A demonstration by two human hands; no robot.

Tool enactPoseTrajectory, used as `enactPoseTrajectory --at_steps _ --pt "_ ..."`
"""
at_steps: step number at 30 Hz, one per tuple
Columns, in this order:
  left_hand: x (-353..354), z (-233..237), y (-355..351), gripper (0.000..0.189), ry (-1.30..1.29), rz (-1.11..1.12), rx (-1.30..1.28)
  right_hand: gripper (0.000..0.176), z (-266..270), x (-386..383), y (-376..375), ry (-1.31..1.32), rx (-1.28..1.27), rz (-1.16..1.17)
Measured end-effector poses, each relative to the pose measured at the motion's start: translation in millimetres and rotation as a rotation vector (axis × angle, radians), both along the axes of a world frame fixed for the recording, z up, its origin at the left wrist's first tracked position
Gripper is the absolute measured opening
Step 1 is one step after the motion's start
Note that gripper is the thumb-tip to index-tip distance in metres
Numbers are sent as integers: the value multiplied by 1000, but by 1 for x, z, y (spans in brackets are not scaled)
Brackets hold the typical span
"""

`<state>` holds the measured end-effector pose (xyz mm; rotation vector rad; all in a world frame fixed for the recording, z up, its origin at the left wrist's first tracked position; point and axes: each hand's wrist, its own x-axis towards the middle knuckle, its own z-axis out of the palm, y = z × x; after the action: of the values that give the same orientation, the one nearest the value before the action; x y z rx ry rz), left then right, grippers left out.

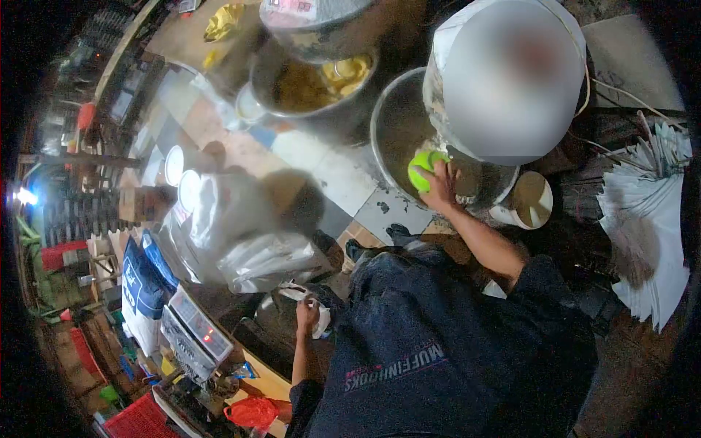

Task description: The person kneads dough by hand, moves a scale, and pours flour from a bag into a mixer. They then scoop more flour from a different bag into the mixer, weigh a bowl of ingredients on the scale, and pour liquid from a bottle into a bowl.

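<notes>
My right hand [439, 185] is closed round a bright green bowl or scoop [421, 171]. It is inside a large round metal basin [377, 139], above a brownish content whose details are unclear. On the other side, my left hand [307, 314] grips the edge of a white bag or cloth [321, 321], beside a round metal vessel [272, 312]. What lies inside the white bag cannot be made out.
A white bulky object [438, 73], partly blurred, overhangs the basin. Right of it are a white bucket [544, 204] and stacked white sheets [650, 219]. A second basin [263, 91] stands behind; clear plastic bags [270, 259] and a digital scale [197, 328] are at left.
</notes>
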<state>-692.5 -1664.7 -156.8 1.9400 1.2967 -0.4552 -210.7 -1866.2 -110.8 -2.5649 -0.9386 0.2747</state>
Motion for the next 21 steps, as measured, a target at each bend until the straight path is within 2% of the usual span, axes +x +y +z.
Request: enactPoseTrajectory --at_steps 2,3,4,6,8,10,12,14,16,17,18,19,20,21 --pt "21 3 4 34 -71 43 87 62 -30 -20 1 -69 68 -14" --pt "42 13 13 34 -159 -96 136 62 -30 -29 -2 8 7 61" --pt "63 24 22 34 -246 -235 186 62 -26 -31 -2 -1 7 54" --pt "113 34 31 35 -387 -167 229 58 -14 -28 -1 76 195 39" --pt "168 58 40 36 -486 -248 247 65 13 -15 3 -11 162 24" --pt "227 71 40 33 -687 -346 352 68 33 0 7 110 579 -130" --pt "285 119 15 36 -752 -202 -40 68 63 5 14 921 1140 -315" --pt "334 130 -8 41 -869 -106 -312 69 82 5 10 1316 1357 -358" --pt "370 131 -28 45 -1135 -70 -428 68 89 2 6 1366 1305 -191" --pt "381 131 -31 44 -1143 -127 -404 66 127 -7 4 1180 1167 -111" --pt "387 130 -32 44 -1140 -145 -410 66 116 -6 4 1171 1182 -122" --pt "392 130 -33 44 -1202 -41 -504 63 96 -5 5 900 1042 -270" --pt "397 128 -33 44 -1261 64 -597 57 122 -7 1 424 914 -200" --pt "401 128 -32 43 -1244 -55 -334 51 149 -9 -2 -74 738 -250"
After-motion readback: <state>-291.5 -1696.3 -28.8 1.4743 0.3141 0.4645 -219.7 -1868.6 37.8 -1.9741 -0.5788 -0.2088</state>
